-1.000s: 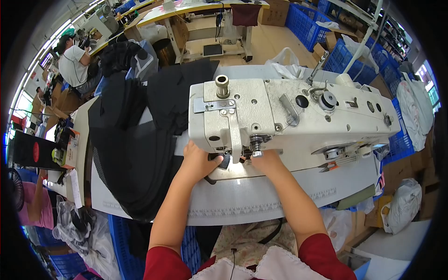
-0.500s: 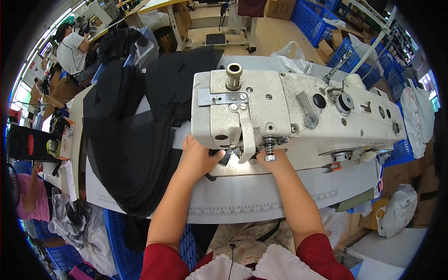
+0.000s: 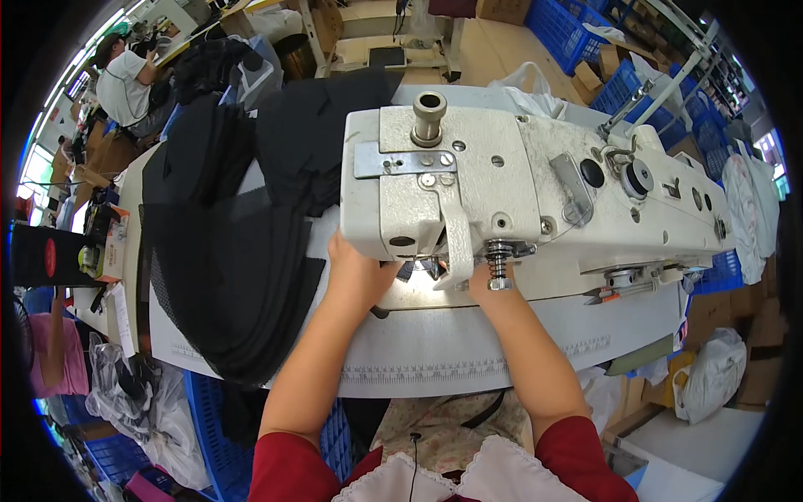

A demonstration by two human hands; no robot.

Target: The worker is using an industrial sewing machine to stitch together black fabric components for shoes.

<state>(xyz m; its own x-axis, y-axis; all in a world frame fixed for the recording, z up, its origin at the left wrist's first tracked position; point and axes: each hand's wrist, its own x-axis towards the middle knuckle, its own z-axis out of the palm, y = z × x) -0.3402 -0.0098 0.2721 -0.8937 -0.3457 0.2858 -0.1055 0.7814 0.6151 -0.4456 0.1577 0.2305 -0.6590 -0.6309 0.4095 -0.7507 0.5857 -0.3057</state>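
Note:
A white industrial sewing machine (image 3: 452, 188) stands across the table in front of me, its head hiding most of my fingers. My left hand (image 3: 358, 272) reaches in at the left of the needle area, thumb side toward the needle. From the other side my right hand (image 3: 483, 283) goes in under the head, behind the tension spring (image 3: 499, 266). Between the hands a small dark piece (image 3: 406, 270) shows at the needle plate; its kind is unclear. Left of my left hand lie stacked black fabric pieces (image 3: 226, 276), some of them mesh.
The pale tabletop (image 3: 418, 372) carries a printed ruler along its near edge. Tools with orange parts (image 3: 606, 294) lie below the machine arm. A white plastic bag (image 3: 527, 88) sits behind it. Blue crates (image 3: 556, 33) stand at the far right; another person (image 3: 125, 88) sits far left.
My view has shifted slightly, so the machine appears a little higher and farther right. The left thumb tip is now hidden behind the machine head, and less of the small dark piece shows.

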